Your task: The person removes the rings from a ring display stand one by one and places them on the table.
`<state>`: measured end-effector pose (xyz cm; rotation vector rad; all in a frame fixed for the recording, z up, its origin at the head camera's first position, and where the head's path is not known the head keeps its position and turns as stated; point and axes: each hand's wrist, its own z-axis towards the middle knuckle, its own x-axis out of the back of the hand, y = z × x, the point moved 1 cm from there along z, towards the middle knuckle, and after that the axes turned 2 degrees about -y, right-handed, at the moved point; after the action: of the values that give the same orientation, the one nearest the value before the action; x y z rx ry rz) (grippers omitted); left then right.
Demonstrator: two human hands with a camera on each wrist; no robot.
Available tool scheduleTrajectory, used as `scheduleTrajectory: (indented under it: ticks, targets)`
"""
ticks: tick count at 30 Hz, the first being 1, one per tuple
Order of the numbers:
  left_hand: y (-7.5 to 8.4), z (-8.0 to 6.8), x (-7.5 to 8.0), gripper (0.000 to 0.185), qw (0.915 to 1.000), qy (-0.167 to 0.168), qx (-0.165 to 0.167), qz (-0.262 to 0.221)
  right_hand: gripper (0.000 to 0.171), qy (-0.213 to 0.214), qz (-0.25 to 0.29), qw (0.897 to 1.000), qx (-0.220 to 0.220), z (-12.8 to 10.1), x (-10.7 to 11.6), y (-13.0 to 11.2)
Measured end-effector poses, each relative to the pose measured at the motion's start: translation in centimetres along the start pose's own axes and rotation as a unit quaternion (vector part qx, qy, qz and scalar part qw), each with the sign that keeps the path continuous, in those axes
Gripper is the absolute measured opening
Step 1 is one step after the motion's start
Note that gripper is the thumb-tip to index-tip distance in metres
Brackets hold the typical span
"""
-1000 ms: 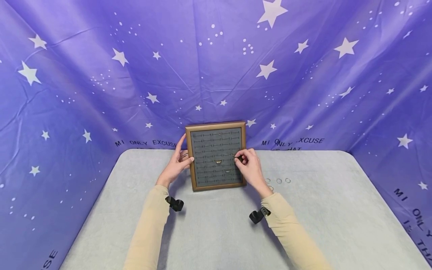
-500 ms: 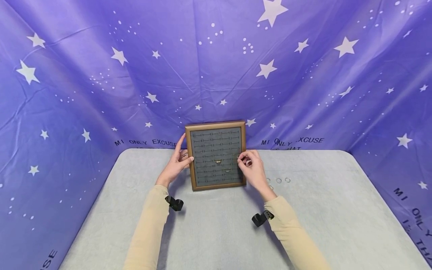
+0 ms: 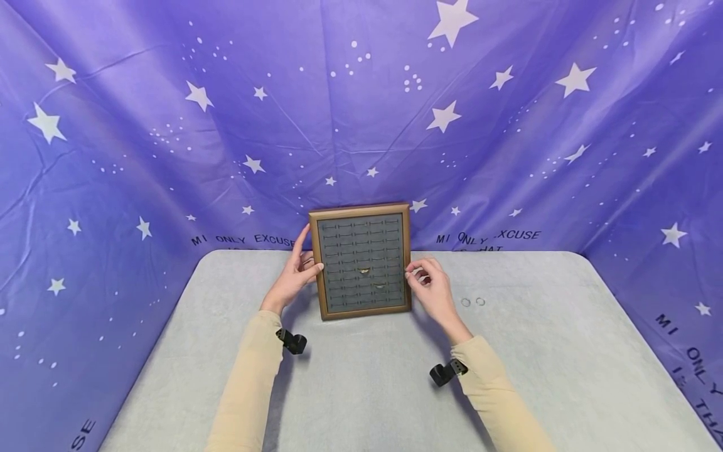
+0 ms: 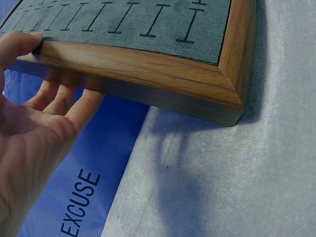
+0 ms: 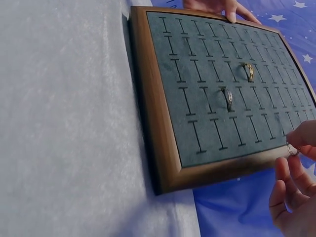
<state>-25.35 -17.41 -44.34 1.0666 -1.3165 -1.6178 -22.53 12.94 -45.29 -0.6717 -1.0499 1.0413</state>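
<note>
Right hand (image 3: pixel 435 290) withdrawn, tray (image 3: pixel 361 260) upright

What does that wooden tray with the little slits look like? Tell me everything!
The ring tray is a square brown wooden frame around a grey, velvety pad with rows of dark slits. Two rings sit in slits; the rest look empty. It stands tilted on the grey table, leaning back toward the purple starry cloth. The left hand holds its left edge, thumb on the front; the right hand, pinching a ring, is beside its right edge.

Bright, even light; soft shadows
</note>
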Motion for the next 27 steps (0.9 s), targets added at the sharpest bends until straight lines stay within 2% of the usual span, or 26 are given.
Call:
scheduleTrajectory:
  ticks: [6,27]
  targets:
    - [0.0,0.0,0.0,0.091,0.9999,0.006,0.002,0.013,0.009,0.000,-0.004,1.000,-0.013,-0.4,0.7,0.5]
    - [-0.1,0.0,0.0,0.090,1.0000,0.003,-0.001,0.007,0.009,0.009,-0.013,1.000,0.001,-1.7,2.7,2.5]
